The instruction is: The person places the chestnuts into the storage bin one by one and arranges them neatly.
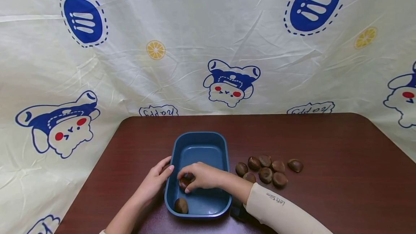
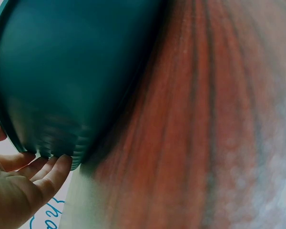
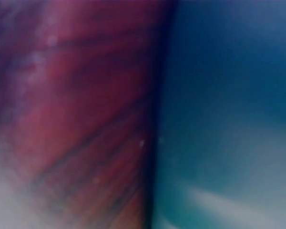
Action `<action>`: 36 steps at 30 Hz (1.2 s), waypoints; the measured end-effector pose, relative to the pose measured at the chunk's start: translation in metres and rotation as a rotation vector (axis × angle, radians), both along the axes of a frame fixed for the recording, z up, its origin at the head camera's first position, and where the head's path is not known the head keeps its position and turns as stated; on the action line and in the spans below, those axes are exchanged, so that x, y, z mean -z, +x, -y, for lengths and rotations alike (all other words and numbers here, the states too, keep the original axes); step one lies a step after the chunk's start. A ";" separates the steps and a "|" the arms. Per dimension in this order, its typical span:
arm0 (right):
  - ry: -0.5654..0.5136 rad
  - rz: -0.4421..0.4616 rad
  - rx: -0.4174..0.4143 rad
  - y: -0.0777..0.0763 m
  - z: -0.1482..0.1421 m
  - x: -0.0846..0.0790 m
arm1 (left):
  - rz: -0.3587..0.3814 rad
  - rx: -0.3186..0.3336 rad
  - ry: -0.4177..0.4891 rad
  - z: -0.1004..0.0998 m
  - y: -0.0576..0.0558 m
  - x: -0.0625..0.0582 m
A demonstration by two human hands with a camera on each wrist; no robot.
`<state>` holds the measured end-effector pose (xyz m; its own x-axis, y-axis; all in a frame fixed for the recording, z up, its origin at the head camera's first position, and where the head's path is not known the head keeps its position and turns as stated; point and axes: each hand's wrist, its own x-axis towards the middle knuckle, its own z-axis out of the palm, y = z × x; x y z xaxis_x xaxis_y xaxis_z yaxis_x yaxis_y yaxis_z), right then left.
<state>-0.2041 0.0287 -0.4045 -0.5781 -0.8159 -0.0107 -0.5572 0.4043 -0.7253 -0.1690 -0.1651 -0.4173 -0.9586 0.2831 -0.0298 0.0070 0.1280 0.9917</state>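
Observation:
In the head view a blue rectangular tray (image 1: 208,212) lies on the dark wood table. My left hand (image 1: 153,182) holds its left side, thumb at the rim and fingers against the outer wall; the left wrist view shows those fingertips (image 2: 62,164) on the teal-looking wall. Inside the tray, my right hand (image 1: 204,176) pinches a brown chestnut (image 1: 183,183) between thumb and fingers, low over the tray floor. Another chestnut (image 1: 181,206) lies in the tray's near left corner. The right wrist view is blurred, showing only the tray wall (image 3: 229,95) and table.
Several chestnuts (image 1: 265,175) are grouped on the table (image 1: 325,147) right of the tray, beyond my right forearm. One chestnut (image 1: 295,165) sits a little apart at their right. A patterned white cloth (image 1: 182,82) hangs behind the table's far edge.

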 end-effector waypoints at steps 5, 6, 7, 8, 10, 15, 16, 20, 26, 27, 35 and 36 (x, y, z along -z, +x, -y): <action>0.024 0.006 0.006 0.002 0.000 0.000 | -0.002 -0.004 -0.003 0.000 0.000 0.001; 0.026 0.014 0.010 0.002 0.000 -0.001 | -0.001 -0.003 -0.004 0.000 0.001 0.001; 0.025 0.025 0.015 0.002 -0.001 -0.001 | -0.002 -0.003 -0.005 0.000 0.001 0.001; 0.020 0.040 0.019 0.003 -0.001 -0.001 | -0.002 -0.004 -0.007 0.000 0.001 0.001; 0.000 0.076 0.030 0.004 -0.002 -0.003 | -0.001 -0.004 -0.011 0.000 0.001 0.002; -0.073 0.133 0.048 0.004 -0.007 -0.006 | -0.006 -0.005 -0.011 0.000 0.001 0.002; -0.084 0.130 0.049 0.004 -0.009 -0.007 | -0.007 -0.004 -0.009 0.000 0.001 0.002; -0.130 0.101 0.064 0.004 -0.017 -0.014 | -0.009 0.004 -0.002 0.000 0.001 0.001; -0.195 0.040 0.110 0.004 -0.035 -0.030 | -0.005 -0.003 -0.002 -0.001 0.000 0.002; -0.200 0.025 0.122 0.005 -0.040 -0.034 | -0.005 -0.005 -0.001 -0.001 0.000 0.002; -0.247 -0.084 0.234 0.012 -0.080 -0.053 | -0.002 -0.024 -0.004 0.000 0.000 0.003; -0.255 -0.095 0.244 0.013 -0.086 -0.054 | -0.002 -0.025 -0.004 0.000 0.000 0.003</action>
